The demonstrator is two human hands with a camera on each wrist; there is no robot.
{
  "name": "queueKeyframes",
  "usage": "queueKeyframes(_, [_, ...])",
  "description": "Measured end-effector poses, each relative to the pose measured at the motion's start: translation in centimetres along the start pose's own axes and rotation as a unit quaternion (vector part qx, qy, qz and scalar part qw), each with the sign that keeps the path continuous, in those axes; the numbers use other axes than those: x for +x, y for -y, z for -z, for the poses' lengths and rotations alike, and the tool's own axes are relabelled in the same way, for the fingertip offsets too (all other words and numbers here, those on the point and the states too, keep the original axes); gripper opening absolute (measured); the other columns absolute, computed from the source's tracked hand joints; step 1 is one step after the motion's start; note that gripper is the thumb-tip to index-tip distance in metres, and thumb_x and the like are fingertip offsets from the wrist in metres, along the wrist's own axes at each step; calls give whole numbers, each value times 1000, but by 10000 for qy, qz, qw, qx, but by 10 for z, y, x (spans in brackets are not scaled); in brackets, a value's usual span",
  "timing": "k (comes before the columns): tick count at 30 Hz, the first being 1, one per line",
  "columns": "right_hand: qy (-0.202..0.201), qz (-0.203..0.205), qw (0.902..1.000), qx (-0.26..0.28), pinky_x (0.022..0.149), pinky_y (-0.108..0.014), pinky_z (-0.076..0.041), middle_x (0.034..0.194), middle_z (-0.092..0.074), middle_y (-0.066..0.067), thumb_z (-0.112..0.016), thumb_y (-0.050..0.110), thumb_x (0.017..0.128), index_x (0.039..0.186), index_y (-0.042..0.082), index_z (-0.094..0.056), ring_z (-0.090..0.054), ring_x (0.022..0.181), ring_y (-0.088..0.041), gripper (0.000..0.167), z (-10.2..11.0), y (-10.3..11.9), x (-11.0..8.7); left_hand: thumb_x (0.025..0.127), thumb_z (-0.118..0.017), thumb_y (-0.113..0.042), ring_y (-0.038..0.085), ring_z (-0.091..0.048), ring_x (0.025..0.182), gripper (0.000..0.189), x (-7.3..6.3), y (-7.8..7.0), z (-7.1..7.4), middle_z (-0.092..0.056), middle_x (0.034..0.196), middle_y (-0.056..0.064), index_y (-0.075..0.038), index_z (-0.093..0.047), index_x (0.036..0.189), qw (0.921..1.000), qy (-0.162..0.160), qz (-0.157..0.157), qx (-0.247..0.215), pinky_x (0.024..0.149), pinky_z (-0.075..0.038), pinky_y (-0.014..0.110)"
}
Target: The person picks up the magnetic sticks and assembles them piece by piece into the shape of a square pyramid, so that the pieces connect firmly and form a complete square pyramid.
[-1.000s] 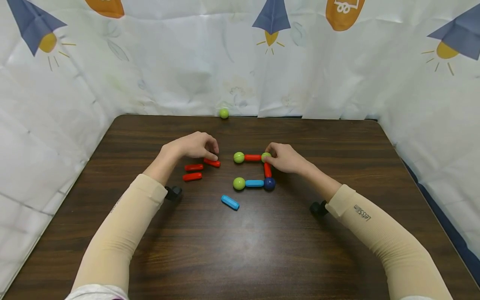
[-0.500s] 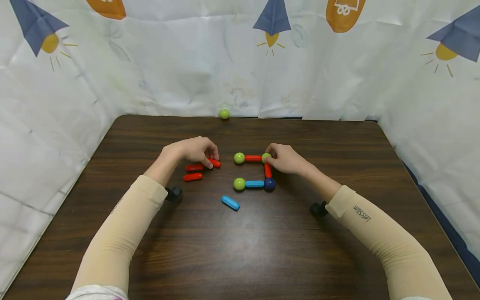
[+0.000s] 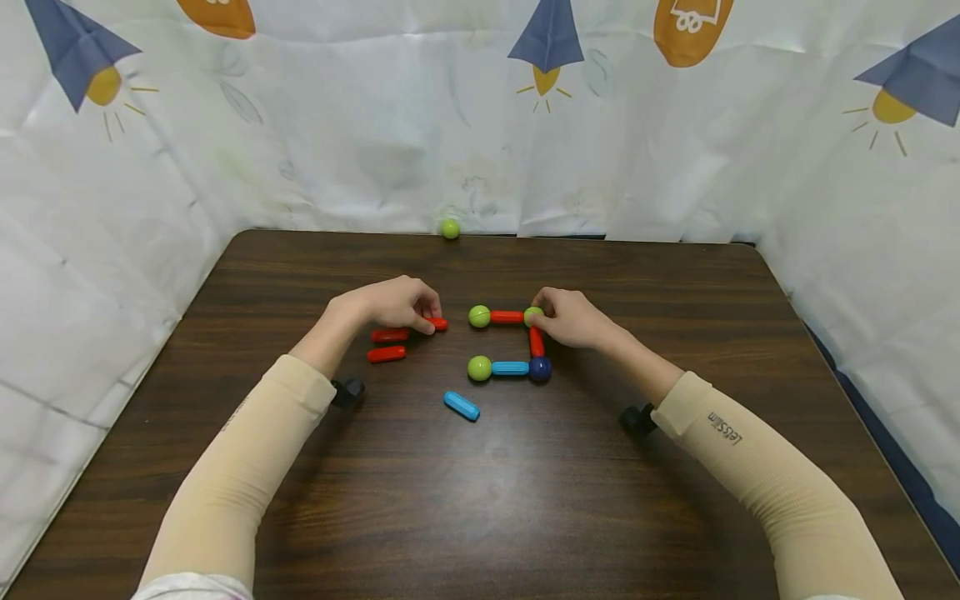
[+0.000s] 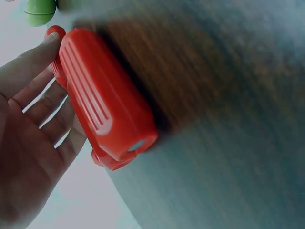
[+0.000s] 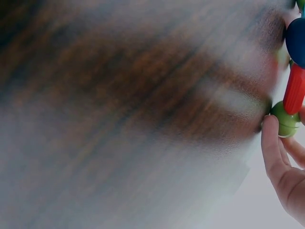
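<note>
My left hand [image 3: 393, 302] pinches a red rod [image 3: 439, 323] between thumb and fingers, close over the table. In the left wrist view that rod [image 4: 56, 30] is mostly behind the thumb and a nearer red rod [image 4: 102, 90], which has a silvery disc in its end. Two more red rods, one behind [image 3: 390, 335] and one in front [image 3: 386, 354], lie by this hand. My right hand [image 3: 573, 319] grips a green ball [image 5: 286, 123] at the far right corner of a three-sided frame. Red rods [image 3: 507, 317] and a light blue rod [image 3: 510, 368] link its balls.
The frame's other balls are dark blue [image 3: 540, 369] at the near right and green at the far left [image 3: 479, 317] and near left [image 3: 480, 368]. A loose blue rod [image 3: 461, 406] lies in front. Another green ball [image 3: 450, 229] sits at the table's back edge, by the curtain.
My left hand has dropped slightly and taken a pinch on the red rod, which has straightened and shifted a little right. My right hand stays on the green ball.
</note>
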State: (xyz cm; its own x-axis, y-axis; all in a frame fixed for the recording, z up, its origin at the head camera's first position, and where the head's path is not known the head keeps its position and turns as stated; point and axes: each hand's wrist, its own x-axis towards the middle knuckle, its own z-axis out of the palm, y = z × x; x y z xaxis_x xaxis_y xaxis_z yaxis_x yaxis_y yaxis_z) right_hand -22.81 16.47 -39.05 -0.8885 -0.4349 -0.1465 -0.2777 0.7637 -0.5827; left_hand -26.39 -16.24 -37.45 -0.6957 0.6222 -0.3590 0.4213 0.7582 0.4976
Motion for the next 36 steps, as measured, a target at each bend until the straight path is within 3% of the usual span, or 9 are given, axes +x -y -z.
queueKeyframes(15, [1, -23, 10000, 6, 72, -38, -49, 94, -66, -9, -62, 29, 104, 124, 2, -63, -60, 79, -24, 33, 0, -1, 1, 98, -73, -21, 20, -62, 95, 16, -7, -12, -8, -68, 101, 2, -12, -70, 110, 9988, -404, -188, -209, 88, -50, 40])
queueKeyframes(25, [0, -41, 10000, 3, 71, -38, -48, 93, -65, -9, -62, 29, 104, 124, 2, -62, -58, 79, -24, 34, -1, -1, 0, 95, -76, -21, 18, -64, 96, 21, -8, -21, -18, -71, 98, 1, -10, -72, 112, 9910, -628, -332, -1134, 88, -51, 38])
queueKeyframes(30, [-2, -24, 10000, -20, 73, -38, -49, 95, -66, -9, -62, 29, 104, 125, 2, -62, -59, 80, -24, 34, -1, -1, 1, 96, -75, -20, 21, -66, 92, 25, -9, -24, -22, -72, 96, 3, -7, -71, 116, 9857, -514, -182, -1592, 86, -52, 39])
queueKeyframes(36, [8, -30, 10000, -17, 74, -39, -50, 97, -67, -10, -62, 29, 105, 125, 2, -62, -60, 82, -25, 34, 0, 0, 0, 97, -72, -17, 26, -66, 88, 31, -8, -28, -25, -73, 96, 7, 0, -68, 123, 9735, -429, 115, -2244, 85, -55, 41])
